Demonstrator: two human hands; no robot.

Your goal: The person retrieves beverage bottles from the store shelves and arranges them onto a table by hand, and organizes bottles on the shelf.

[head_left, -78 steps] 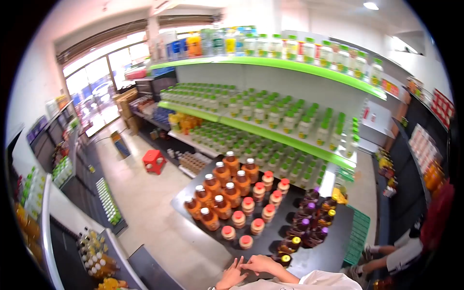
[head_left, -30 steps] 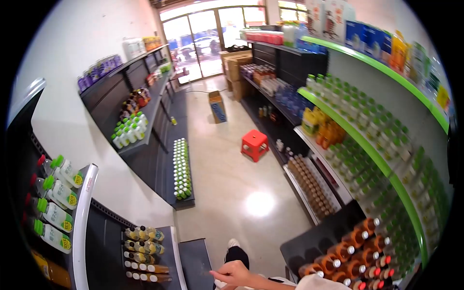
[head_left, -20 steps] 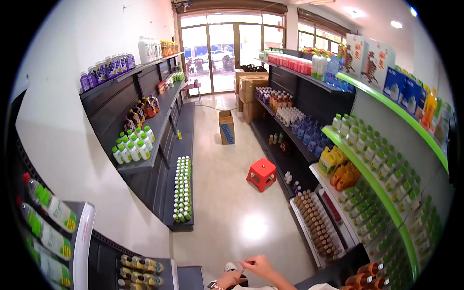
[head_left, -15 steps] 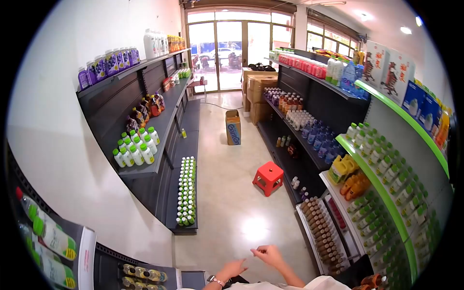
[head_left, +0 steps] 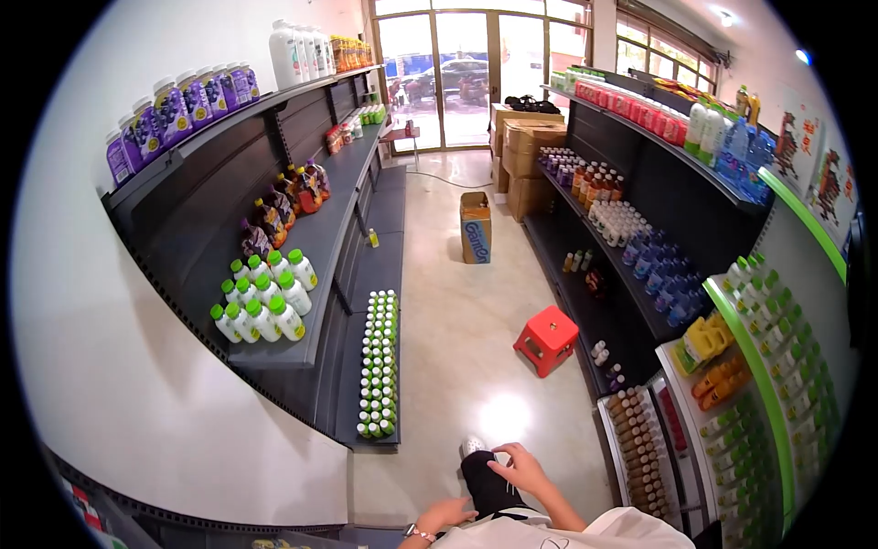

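Observation:
Both hands hang low in front of my body, with no item visible in either. My left hand [head_left: 448, 514], with a watch and a bracelet on its wrist, is open beside my dark trouser leg [head_left: 489, 483]. My right hand [head_left: 523, 469] is above that leg, its fingers loosely bent and apart. Closest ahead on the left, white bottles with green caps [head_left: 265, 306] stand on the middle shelf. More small green-and-white bottles [head_left: 378, 366] line the bottom shelf [head_left: 389, 233].
A red stool [head_left: 549, 339] stands on the aisle floor [head_left: 444, 320], with an upright cardboard box [head_left: 476, 229] farther along. Stacked cartons [head_left: 529, 151] are near the glass doors [head_left: 462, 82]. Right-hand shelves [head_left: 681, 174] carry many drinks; purple-labelled bottles [head_left: 174, 114] top the left shelf.
I have moved forward, and the left shelves look closer. The stool and shelves sit farther right in view. My forward leg and shoe now show between my hands.

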